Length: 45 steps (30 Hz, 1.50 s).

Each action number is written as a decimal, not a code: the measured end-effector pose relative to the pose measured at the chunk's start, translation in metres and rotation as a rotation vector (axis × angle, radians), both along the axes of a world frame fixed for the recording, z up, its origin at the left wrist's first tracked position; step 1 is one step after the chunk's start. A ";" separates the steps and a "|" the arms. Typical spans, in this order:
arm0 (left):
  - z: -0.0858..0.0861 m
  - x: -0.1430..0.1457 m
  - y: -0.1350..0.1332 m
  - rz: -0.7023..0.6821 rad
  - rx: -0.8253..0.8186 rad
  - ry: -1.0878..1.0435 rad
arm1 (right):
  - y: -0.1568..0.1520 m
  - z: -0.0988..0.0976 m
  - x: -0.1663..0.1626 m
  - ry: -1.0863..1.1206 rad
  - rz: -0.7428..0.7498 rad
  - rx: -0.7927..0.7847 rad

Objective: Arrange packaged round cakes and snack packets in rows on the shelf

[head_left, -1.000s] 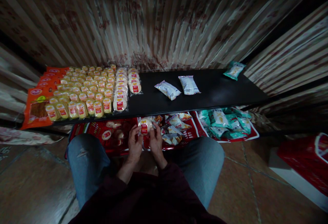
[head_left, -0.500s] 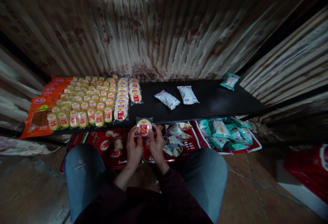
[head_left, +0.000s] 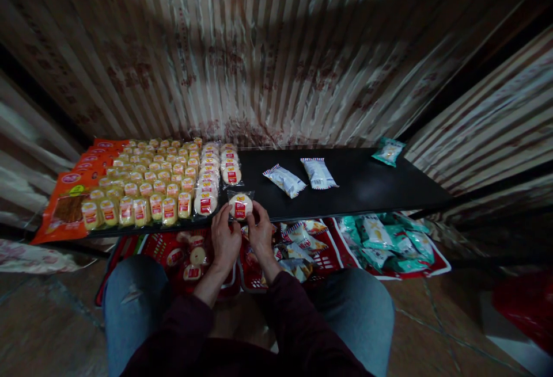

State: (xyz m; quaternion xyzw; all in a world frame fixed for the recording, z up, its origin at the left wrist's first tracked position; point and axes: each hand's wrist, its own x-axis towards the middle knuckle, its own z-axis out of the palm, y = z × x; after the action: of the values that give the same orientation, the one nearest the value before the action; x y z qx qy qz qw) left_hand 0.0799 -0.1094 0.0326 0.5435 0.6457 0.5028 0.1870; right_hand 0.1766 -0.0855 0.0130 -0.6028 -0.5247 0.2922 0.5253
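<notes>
both hands (head_left: pixel 242 233) pinching round cake packet (head_left: pixel 241 205), shelf edge (head_left: pixel 345 207)

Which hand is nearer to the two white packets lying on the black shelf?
The right hand. It holds the round cake just left of the white packets; the left hand sits farther left, on the cake's other side.

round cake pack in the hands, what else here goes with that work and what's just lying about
In hand:
round cake pack, gripped by left hand and right hand
rows of cake packs on black shelf
loose cakes in red basket

Lying about:
two white packets
teal packet
teal packets below
orange bags
</notes>
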 end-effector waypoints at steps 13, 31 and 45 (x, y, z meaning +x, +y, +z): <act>-0.007 0.004 0.051 0.031 -0.009 0.145 | 0.055 -0.008 -0.007 -0.050 0.017 0.021; -0.022 0.007 0.080 0.027 -0.003 0.094 | 0.093 -0.013 -0.012 -0.223 0.032 0.031; -0.029 0.008 0.083 -0.021 0.012 0.080 | 0.099 -0.016 -0.015 -0.223 0.054 0.045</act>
State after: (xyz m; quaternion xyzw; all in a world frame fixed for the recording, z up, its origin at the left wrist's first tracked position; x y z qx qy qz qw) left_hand 0.0880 -0.0264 0.0034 0.5710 0.6438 0.4826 0.1630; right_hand 0.1619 0.0131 -0.0029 -0.6055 -0.6023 0.2254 0.4688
